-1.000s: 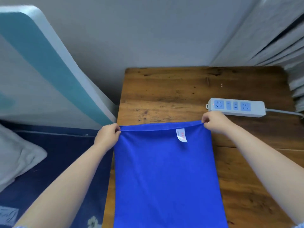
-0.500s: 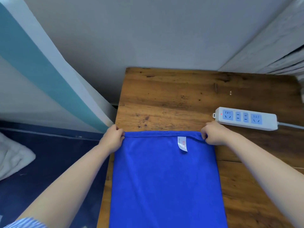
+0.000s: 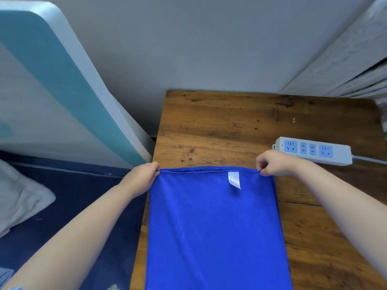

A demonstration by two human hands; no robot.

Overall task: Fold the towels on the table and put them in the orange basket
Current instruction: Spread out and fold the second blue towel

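1. While both hands pinch its far corners, blue towel [image 3: 213,233] lies along the wooden table [image 3: 230,126], near end running out of frame.
2. Left hand [image 3: 142,176] closed on far-left corner, at the table's left edge.
3. Right hand [image 3: 272,163] closed on far-right corner, just beside white power strip [image 3: 314,150].
4. White tag [image 3: 234,179] near far hem.
5. Bare wood beyond the hem up to the wall; strip of bare wood right of towel.
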